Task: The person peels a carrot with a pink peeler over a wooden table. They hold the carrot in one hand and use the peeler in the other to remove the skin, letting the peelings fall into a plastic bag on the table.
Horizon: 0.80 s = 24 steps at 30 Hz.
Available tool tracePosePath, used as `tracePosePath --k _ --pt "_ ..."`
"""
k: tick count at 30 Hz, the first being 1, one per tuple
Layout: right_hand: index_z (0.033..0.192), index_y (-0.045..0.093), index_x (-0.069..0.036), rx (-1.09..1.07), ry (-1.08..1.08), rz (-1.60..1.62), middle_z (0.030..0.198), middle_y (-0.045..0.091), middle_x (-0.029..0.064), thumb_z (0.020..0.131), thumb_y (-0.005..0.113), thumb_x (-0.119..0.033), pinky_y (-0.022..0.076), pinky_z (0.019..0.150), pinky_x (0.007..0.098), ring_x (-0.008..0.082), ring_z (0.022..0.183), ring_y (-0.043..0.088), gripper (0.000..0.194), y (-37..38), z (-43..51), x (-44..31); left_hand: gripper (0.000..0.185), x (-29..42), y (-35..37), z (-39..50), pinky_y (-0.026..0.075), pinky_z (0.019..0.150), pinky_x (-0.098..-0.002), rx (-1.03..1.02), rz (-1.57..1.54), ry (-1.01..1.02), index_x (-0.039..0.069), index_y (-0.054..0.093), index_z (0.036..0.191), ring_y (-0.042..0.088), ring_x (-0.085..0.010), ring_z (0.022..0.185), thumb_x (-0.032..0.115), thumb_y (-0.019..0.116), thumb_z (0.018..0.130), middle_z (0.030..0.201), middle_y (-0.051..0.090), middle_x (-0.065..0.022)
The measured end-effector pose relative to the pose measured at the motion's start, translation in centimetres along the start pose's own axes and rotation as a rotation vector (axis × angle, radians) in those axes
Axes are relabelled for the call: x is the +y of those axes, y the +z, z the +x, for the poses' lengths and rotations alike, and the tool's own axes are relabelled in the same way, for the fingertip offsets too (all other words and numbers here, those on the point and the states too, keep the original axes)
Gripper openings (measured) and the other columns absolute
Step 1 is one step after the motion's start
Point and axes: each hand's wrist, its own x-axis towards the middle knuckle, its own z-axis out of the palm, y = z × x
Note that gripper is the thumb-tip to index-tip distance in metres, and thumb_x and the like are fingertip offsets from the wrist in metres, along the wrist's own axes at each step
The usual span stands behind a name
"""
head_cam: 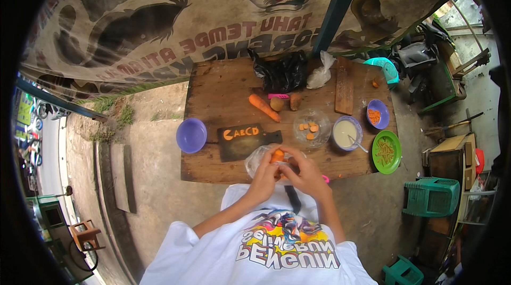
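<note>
Both hands meet at the near edge of the wooden table. A short orange carrot piece [278,156] is between the fingers of my left hand [265,175] and my right hand [305,171]. Beneath them lies a clear plastic bag [255,160]. Just beyond, a dark wooden cutting board [237,150] bears carrot cut-outs [241,132] shaped as letters. A clear bowl [315,119] with carrot slices stands ahead of my right hand, and a purple-rimmed bowl [346,133] of pale batter with a spoon is to its right.
On the wooden table [223,85] are a whole carrot [264,107], a brown round vegetable [276,104], a black plastic bag [285,71], a wooden plank [344,87], a purple bowl [191,135], a bowl of diced carrot [377,114] and a green plate [386,152] of thin strips.
</note>
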Motion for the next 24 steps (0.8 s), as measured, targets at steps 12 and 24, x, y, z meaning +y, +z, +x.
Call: tracePosePath --k 12,24 --pt "0.138 0.055 -0.009 -0.025 0.0 -0.039 0.079 0.07 0.0169 0.093 0.07 -0.016 0.0512 0.063 0.0418 0.0355 0.07 0.07 0.049 -0.4 0.3 -0.9 0.05 0.0 0.1 0.0 0.049 0.084 -0.0259 0.004 0.055 0.035 0.004 0.04 0.152 0.055 -0.0123 0.098 0.013 0.036 0.103 0.127 0.055 -0.008" --pt "0.134 0.058 -0.007 0.028 -0.071 -0.018 0.079 0.07 0.0177 0.094 0.07 -0.017 0.0501 0.061 0.0409 0.0325 0.068 0.069 0.043 0.6 0.3 -0.2 0.044 0.8 0.1 -0.5 0.052 0.089 -0.0272 0.017 0.13 0.014 0.004 0.043 0.148 0.059 -0.0143 0.104 0.014 0.037 0.106 0.128 0.056 -0.0097"
